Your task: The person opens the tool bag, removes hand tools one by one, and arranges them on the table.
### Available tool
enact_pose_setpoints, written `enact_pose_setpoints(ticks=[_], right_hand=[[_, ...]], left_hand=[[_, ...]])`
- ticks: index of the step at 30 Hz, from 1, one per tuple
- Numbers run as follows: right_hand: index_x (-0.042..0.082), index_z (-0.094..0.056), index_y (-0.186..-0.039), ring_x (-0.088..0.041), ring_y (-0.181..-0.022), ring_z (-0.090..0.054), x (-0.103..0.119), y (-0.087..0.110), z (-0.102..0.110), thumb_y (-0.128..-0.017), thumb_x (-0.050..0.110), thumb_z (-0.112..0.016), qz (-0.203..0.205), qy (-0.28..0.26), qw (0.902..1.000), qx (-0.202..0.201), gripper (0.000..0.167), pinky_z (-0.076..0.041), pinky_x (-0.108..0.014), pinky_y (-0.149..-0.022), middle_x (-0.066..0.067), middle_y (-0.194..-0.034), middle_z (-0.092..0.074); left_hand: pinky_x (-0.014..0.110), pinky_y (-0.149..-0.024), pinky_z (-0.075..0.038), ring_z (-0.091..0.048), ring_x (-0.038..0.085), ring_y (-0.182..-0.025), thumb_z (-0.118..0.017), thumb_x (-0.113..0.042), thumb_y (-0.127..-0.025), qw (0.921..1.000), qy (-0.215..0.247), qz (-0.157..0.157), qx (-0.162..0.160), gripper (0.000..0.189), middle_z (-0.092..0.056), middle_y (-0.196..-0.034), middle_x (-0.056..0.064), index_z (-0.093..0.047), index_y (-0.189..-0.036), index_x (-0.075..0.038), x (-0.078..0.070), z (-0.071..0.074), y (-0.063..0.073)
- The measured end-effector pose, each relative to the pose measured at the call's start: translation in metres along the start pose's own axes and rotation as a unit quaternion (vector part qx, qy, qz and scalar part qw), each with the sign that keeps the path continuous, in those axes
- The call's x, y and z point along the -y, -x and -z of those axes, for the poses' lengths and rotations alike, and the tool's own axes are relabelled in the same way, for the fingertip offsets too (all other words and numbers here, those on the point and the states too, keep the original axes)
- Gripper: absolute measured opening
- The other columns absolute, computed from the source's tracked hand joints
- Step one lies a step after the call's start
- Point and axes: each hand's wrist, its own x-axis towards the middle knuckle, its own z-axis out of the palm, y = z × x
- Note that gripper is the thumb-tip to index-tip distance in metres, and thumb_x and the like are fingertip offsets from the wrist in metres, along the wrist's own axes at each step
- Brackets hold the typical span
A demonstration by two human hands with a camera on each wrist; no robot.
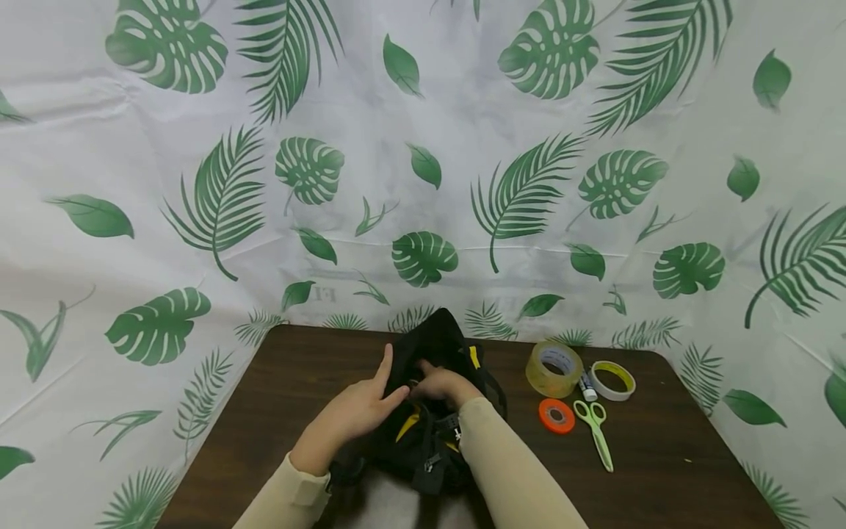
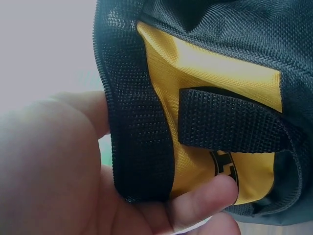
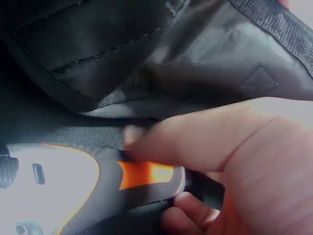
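A black tool bag with yellow panels (image 1: 439,330) stands at the middle of the table, its mouth held up. My left hand (image 1: 349,420) grips the bag's left rim; in the left wrist view, the zip-edged black band (image 2: 142,122) lies between thumb and fingers. My right hand (image 1: 444,383) reaches into the bag. Inside, in the right wrist view, its thumb and curled fingers hold the end of a grey-and-orange utility knife (image 3: 105,176). The knife's far end runs out of that view. In the head view the bag hides the knife.
Right of the bag lie a wide clear tape roll (image 1: 537,378), a white tape roll (image 1: 618,394), a glue stick (image 1: 587,386), an orange tape roll (image 1: 547,420) and green scissors (image 1: 601,444). A leaf-print sheet (image 1: 370,294) hangs behind the brown table (image 1: 297,360).
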Motion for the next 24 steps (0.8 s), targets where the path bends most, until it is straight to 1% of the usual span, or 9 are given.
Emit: enact_pose_setpoints(ticks=[4, 8, 12, 16, 18, 20, 22, 23, 24], right_hand=[[0.010, -0.034, -0.169, -0.057, -0.158, -0.030, 0.003, 0.000, 0.001, -0.100, 0.026, -0.080, 0.014, 0.039, 0.9991, -0.005, 0.084, -0.039, -0.073, -0.119, -0.032, -0.175, -0.024], [0.011, -0.049, -0.152, -0.056, -0.150, -0.037, 0.004, -0.002, 0.000, -0.099, 0.019, -0.079, 0.019, 0.064, 0.9977, -0.015, 0.061, -0.044, -0.068, -0.113, -0.034, -0.169, -0.029], [0.012, -0.057, -0.131, -0.049, -0.130, -0.049, 0.003, -0.008, -0.006, -0.098, 0.018, -0.079, 0.014, 0.098, 0.9948, -0.025, 0.041, -0.048, -0.060, -0.100, -0.031, -0.154, -0.039], [0.015, -0.053, -0.115, -0.039, -0.108, -0.052, 0.000, -0.017, -0.014, -0.098, 0.025, -0.078, 0.025, 0.145, 0.9883, -0.041, 0.031, -0.048, -0.053, -0.088, -0.026, -0.135, -0.042], [0.016, -0.052, -0.117, -0.040, -0.108, -0.053, -0.001, -0.020, -0.015, -0.099, 0.027, -0.076, 0.029, 0.155, 0.9865, -0.045, 0.033, -0.048, -0.054, -0.088, -0.026, -0.135, -0.042], [0.012, -0.052, -0.125, -0.043, -0.115, -0.055, 0.000, -0.015, -0.013, -0.101, 0.028, -0.074, 0.026, 0.158, 0.9860, -0.048, 0.036, -0.049, -0.057, -0.093, -0.029, -0.141, -0.043], [0.005, -0.050, -0.143, -0.047, -0.131, -0.055, 0.004, -0.006, -0.009, -0.101, 0.028, -0.074, 0.002, 0.168, 0.9847, -0.045, 0.053, -0.050, -0.059, -0.104, -0.030, -0.154, -0.043], [0.001, -0.046, -0.152, -0.045, -0.133, -0.055, 0.007, 0.000, -0.007, -0.103, 0.026, -0.072, -0.018, 0.181, 0.9827, -0.038, 0.061, -0.050, -0.057, -0.106, -0.030, -0.159, -0.043], [-0.003, -0.046, -0.154, -0.045, -0.133, -0.057, 0.010, 0.006, -0.005, -0.103, 0.023, -0.071, -0.033, 0.192, 0.9803, -0.033, 0.062, -0.050, -0.056, -0.107, -0.030, -0.158, -0.047]], left_hand=[[0.038, -0.059, -0.046, -0.056, 0.021, -0.052, -0.043, -0.070, -0.111, 1.0000, -0.003, -0.002, 0.002, 0.096, -0.063, -0.069, 0.004, 0.016, -0.174, -0.031, 0.002, 0.001, -0.001], [0.037, -0.056, -0.045, -0.050, 0.019, -0.048, -0.042, -0.072, -0.110, 0.9999, -0.009, -0.006, 0.002, 0.097, -0.061, -0.065, 0.003, 0.016, -0.175, -0.029, 0.003, 0.002, -0.001], [0.038, -0.062, -0.048, -0.058, 0.017, -0.055, -0.044, -0.068, -0.112, 0.9999, -0.013, -0.007, 0.001, 0.095, -0.063, -0.069, 0.003, 0.016, -0.174, -0.029, 0.003, 0.003, -0.001], [0.040, -0.068, -0.050, -0.066, 0.017, -0.062, -0.044, -0.067, -0.112, 0.9999, -0.015, -0.005, 0.000, 0.095, -0.065, -0.072, 0.003, 0.016, -0.174, -0.029, 0.002, 0.004, -0.001], [0.040, -0.068, -0.051, -0.066, 0.018, -0.061, -0.044, -0.066, -0.112, 0.9999, -0.015, -0.005, -0.001, 0.095, -0.065, -0.071, 0.004, 0.017, -0.174, -0.029, 0.002, 0.005, -0.001], [0.041, -0.070, -0.052, -0.068, 0.017, -0.064, -0.044, -0.067, -0.112, 0.9999, -0.016, -0.005, 0.001, 0.095, -0.065, -0.073, 0.004, 0.017, -0.174, -0.030, 0.001, 0.005, -0.001], [0.044, -0.074, -0.055, -0.072, 0.018, -0.072, -0.044, -0.068, -0.111, 0.9999, -0.013, -0.003, 0.005, 0.095, -0.069, -0.078, 0.004, 0.017, -0.174, -0.030, 0.002, 0.004, 0.000], [0.045, -0.078, -0.057, -0.074, 0.018, -0.078, -0.044, -0.069, -0.111, 0.9999, -0.013, -0.002, 0.007, 0.096, -0.072, -0.085, 0.004, 0.016, -0.175, -0.030, 0.002, 0.003, 0.000], [0.047, -0.081, -0.058, -0.076, 0.019, -0.084, -0.044, -0.070, -0.110, 0.9999, -0.012, -0.001, 0.008, 0.096, -0.075, -0.091, 0.004, 0.016, -0.175, -0.030, 0.003, 0.003, 0.000]])
